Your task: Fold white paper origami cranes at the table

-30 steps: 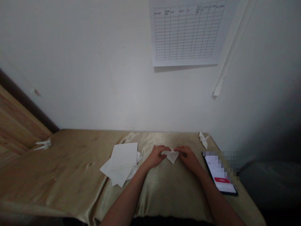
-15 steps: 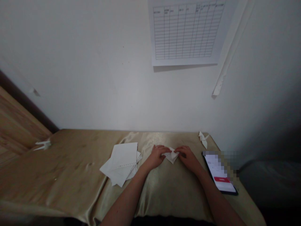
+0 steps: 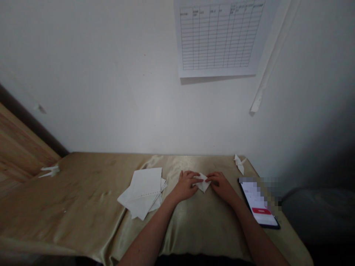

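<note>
A small folded white paper (image 3: 203, 183) lies on the gold satin tablecloth (image 3: 83, 199) near the table's far side. My left hand (image 3: 186, 186) presses on its left part with curled fingers. My right hand (image 3: 221, 184) pinches its right edge. Both hands are closed on the paper, which shows as a downward-pointing triangle between them.
A loose stack of white sheets (image 3: 144, 192) lies left of my hands. A phone (image 3: 260, 208) with a lit screen rests at the right. A finished paper crane (image 3: 239, 163) sits at the far right corner, another (image 3: 49, 170) at the far left. A gridded chart (image 3: 219, 35) hangs on the wall.
My hands have drawn slightly closer over the folded paper, and the visible triangle between them has shrunk a little. Everything else stays put.
</note>
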{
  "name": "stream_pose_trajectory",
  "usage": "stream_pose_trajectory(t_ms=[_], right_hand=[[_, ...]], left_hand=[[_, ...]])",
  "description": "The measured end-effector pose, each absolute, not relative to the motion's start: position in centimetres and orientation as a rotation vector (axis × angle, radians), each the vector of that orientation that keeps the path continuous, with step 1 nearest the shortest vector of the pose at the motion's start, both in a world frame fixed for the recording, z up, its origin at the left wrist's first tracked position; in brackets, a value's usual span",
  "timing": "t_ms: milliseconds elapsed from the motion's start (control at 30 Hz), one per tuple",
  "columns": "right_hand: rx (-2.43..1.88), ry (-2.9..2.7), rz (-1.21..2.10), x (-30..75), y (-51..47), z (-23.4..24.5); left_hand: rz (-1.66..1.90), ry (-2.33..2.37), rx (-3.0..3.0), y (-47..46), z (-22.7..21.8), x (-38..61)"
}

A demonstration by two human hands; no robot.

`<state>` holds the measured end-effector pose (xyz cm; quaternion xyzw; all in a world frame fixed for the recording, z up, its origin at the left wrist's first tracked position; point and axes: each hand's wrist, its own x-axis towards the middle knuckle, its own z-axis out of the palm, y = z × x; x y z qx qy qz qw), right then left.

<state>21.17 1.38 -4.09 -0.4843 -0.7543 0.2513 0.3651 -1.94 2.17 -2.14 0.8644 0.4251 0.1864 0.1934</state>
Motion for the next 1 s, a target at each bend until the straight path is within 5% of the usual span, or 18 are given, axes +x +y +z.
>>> stream_pose_trajectory(t_ms=[1000], right_hand=[[-1.373,-1.910,0.497,21.4,1.4,-4.7]], left_hand=[[0.555,1.500,2.401,1.7,-3.1,0.1]])
